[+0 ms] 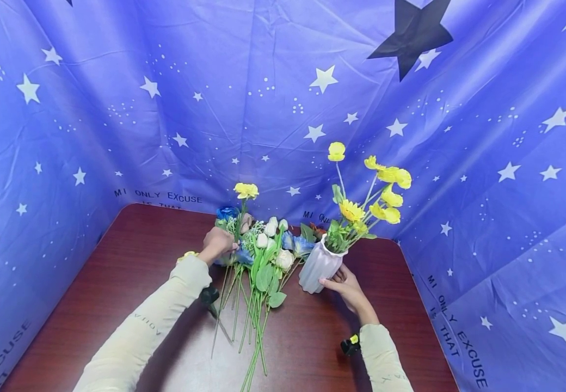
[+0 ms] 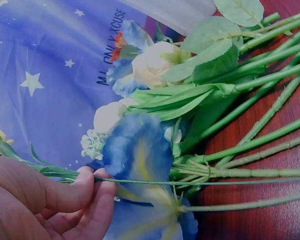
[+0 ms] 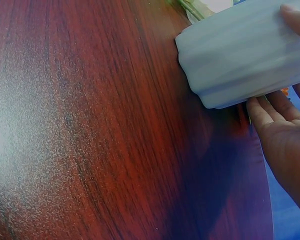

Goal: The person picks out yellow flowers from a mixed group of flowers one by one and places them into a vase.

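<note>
My left hand (image 1: 218,242) pinches the thin green stem (image 2: 135,181) of a yellow flower (image 1: 246,190) between thumb and fingers. That bloom stands upright above a bunch of flowers lying on the table. On the right, my right hand (image 1: 348,289) grips a white, ribbed vase (image 1: 320,268), thumb on one side and fingers on the other. The vase tilts, and several yellow flowers (image 1: 389,185) with green leaves stand in it. Close by my left hand lies a blue iris-like flower (image 2: 137,145). In the right wrist view the vase (image 3: 240,57) hides part of the fingers.
White tulips (image 1: 262,240), a cream rose (image 1: 284,260), a blue rose (image 1: 227,213) and blue flowers (image 1: 303,245) lie together, their stems (image 1: 256,348) pointing toward the table's front. The dark red wooden table (image 1: 141,256) backs onto a blue star-patterned cloth (image 1: 244,120).
</note>
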The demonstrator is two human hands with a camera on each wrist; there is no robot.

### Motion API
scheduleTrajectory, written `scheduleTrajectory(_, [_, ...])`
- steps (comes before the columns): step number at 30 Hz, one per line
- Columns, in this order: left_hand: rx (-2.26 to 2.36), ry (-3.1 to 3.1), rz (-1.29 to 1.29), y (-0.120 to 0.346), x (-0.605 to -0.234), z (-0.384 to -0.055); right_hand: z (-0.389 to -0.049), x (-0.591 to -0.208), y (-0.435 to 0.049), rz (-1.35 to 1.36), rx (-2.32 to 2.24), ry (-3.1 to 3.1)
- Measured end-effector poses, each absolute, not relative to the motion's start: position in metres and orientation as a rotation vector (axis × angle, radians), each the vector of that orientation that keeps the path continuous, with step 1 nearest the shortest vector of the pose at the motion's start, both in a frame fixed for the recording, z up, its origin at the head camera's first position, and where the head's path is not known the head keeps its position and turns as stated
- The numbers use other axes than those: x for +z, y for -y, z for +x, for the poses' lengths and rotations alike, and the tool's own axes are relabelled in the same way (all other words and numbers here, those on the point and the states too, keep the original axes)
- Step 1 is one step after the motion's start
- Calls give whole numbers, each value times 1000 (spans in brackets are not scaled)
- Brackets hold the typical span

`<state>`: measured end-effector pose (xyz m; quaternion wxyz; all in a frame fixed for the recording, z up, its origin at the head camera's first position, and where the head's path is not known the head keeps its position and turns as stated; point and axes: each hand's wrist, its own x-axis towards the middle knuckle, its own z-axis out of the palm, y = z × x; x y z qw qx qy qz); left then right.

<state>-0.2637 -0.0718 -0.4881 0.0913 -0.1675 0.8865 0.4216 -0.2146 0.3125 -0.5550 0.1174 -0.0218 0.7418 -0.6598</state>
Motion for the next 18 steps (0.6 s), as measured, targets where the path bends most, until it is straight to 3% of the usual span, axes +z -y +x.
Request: scheduleTrajectory(18, [1788, -2141, -564, 72, -490, -275, -214, -557, -313, -84, -1952, -2182])
